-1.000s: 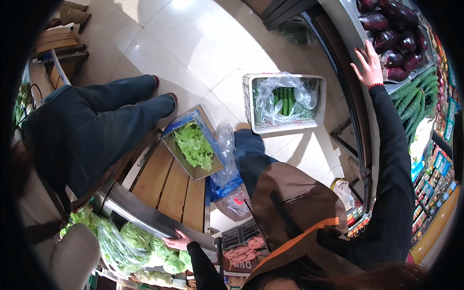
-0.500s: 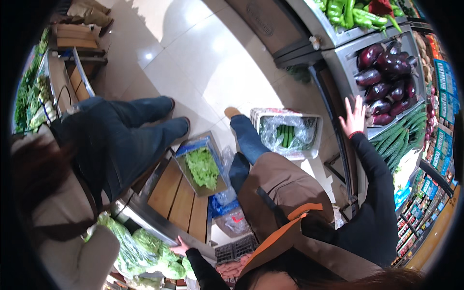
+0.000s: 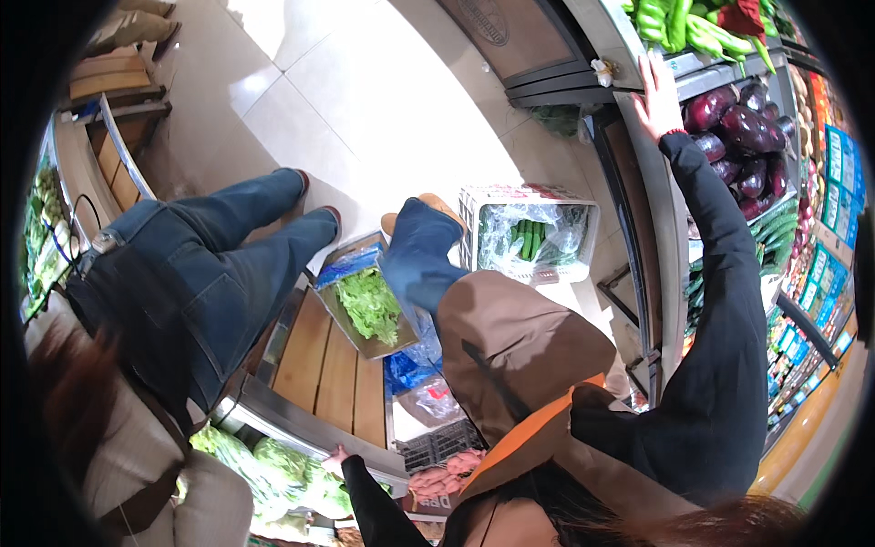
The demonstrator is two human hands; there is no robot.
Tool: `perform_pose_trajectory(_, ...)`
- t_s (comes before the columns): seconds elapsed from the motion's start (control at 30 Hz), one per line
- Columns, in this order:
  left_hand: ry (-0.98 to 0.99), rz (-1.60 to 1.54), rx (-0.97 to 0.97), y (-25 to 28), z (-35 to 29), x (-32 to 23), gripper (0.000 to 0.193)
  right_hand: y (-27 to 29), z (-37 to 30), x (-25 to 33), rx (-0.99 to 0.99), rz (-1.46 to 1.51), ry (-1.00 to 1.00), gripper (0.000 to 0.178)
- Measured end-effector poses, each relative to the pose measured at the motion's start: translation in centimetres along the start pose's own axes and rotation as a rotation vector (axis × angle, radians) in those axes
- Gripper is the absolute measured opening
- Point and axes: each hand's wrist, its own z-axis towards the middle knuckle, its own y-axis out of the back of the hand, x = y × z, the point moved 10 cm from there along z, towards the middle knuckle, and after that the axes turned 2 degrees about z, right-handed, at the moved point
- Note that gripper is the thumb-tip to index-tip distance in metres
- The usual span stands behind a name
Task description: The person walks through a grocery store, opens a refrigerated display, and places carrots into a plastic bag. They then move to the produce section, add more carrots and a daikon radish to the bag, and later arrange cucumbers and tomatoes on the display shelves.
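My right hand [image 3: 658, 98], palm down with fingers spread, lies on the grey rim of the vegetable stand [image 3: 641, 123] at the right. It is beside a tray of dark purple eggplants [image 3: 752, 128] and just below the green peppers [image 3: 679, 23]. Farther down and to the left, my left hand [image 3: 335, 459] rests on the edge of a slatted wooden stand [image 3: 321, 374], next to wrapped leafy greens [image 3: 273, 465]. Its fingers look loose and small in view, with nothing held in them. An open box with green lettuce [image 3: 369, 308] sits on the slats between us.
A white crate [image 3: 583, 242] of plastic-wrapped cucumbers stands on the floor before my legs. Close at the left is another person in jeans [image 3: 210, 264]. Pink-red roots [image 3: 447, 479] lie near my left forearm. A dark post frame [image 3: 629, 228] borders the right stand.
My right hand has moved forward along the stand, from beside the eggplants to near the peppers. My legs have stepped left and forward. The left hand stays on the wooden stand's edge.
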Motion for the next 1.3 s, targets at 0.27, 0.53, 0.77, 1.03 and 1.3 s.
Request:
perform_pose_trajectory(0.27,-0.154,0.134,-0.16,0.7,0.4,-0.9,0.099,1.3,0.7,1.0,-0.147,0.037,0.049,0.08)
perform_pose_trajectory(0.53,-0.349,0.063,-0.44,1.3,-0.5,-1.3,0.077,0.7,0.5,0.6,-0.102,0.019,0.02,0.077)
perform_pose_trajectory(0.77,-0.278,0.029,-0.302,-0.1,-0.6,-0.3,0.086,0.9,1.4,1.8,-0.102,-0.019,0.041,0.076)
perform_pose_trajectory(1.03,-0.272,0.056,-0.3,-0.4,-0.5,-0.5,0.113,0.2,0.0,0.2,-0.002,-0.032,0.012,0.075)
perform_pose_trajectory(1.3,-0.259,0.106,-0.235,-0.5,-1.2,-1.0,0.114,1.3,0.7,1.4,-0.071,0.02,0.05,0.073)
